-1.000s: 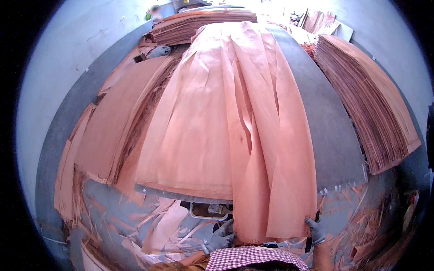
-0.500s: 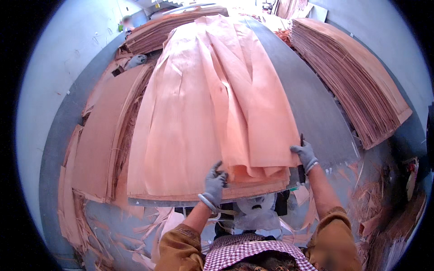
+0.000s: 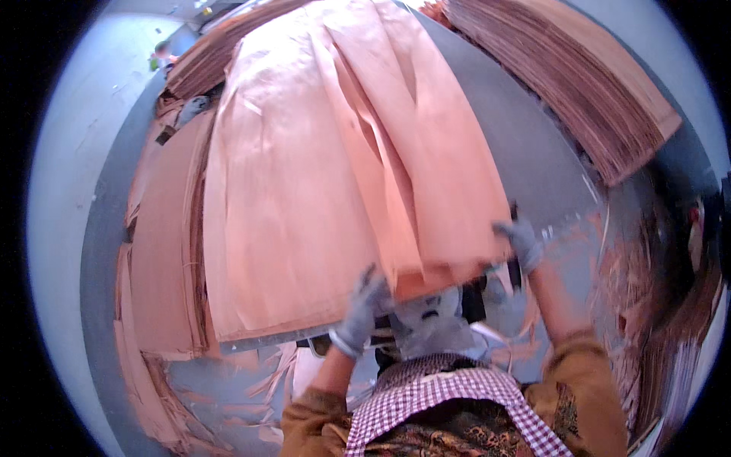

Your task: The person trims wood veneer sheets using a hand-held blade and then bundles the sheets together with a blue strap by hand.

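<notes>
Thin orange-pink wood veneer sheets (image 3: 282, 206) lie in front of me, the top one rippled with long folds running away from me. At the front edge is my left hand (image 3: 364, 308) in a grey glove, with one finger pointing up. Motion smears its other fingers, so its grip is unclear. My right hand (image 3: 524, 242), also gloved in grey, is at the veneer's right front corner. It is closed round a dark, narrow tool (image 3: 515, 276) whose ends show above and below the fingers. Whether it also pinches the veneer cannot be made out.
A grey board surface (image 3: 525, 145) extends to the right of the veneer. Tall veneer stacks stand at the far right (image 3: 579, 84) and far left (image 3: 221, 49). A lower stack (image 3: 169, 244) is on the left. Veneer scraps (image 3: 620, 327) litter the floor.
The view has tilted and shifted, so the veneer and stacks sit higher in the picture. Both hands stay near the veneer's front edge, and its front folds have shifted.
</notes>
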Demonstrator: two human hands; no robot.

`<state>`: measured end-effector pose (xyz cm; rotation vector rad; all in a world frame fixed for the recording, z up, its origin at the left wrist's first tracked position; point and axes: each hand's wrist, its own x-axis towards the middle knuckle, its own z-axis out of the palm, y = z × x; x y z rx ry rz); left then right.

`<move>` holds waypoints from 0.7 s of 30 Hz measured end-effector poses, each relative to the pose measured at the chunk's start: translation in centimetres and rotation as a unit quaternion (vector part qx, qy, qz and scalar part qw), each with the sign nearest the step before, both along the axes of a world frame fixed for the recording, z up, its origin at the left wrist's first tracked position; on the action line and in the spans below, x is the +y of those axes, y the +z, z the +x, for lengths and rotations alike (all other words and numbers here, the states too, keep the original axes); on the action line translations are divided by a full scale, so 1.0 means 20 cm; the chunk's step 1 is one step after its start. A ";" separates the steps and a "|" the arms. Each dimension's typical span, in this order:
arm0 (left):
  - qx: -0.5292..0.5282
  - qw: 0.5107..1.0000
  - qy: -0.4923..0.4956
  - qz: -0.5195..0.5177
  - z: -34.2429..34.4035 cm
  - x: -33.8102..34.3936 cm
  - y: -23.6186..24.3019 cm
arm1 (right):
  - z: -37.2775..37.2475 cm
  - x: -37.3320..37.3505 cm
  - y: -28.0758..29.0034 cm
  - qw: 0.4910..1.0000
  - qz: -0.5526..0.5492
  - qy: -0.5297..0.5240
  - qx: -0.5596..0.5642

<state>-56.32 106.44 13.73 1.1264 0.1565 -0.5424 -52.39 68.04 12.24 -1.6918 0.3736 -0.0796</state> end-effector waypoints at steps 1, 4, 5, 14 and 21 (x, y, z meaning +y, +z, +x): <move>-0.024 0.999 0.018 0.019 0.09 -0.03 0.05 | 0.13 -0.08 0.06 0.988 -0.002 0.014 0.152; -0.116 0.980 0.098 0.128 0.18 -0.09 0.21 | 0.19 -0.21 0.15 0.982 0.183 0.036 0.026; -0.172 0.969 0.118 0.131 0.18 -0.13 0.26 | 0.15 -0.26 0.16 0.982 0.179 0.038 0.036; -0.393 0.860 -0.043 0.322 0.23 -0.65 0.26 | -0.62 -0.50 -0.06 0.975 0.147 -0.065 0.156; -0.485 0.640 -0.087 0.589 0.40 -0.99 0.01 | -0.98 -0.43 0.10 0.973 0.154 -0.043 0.166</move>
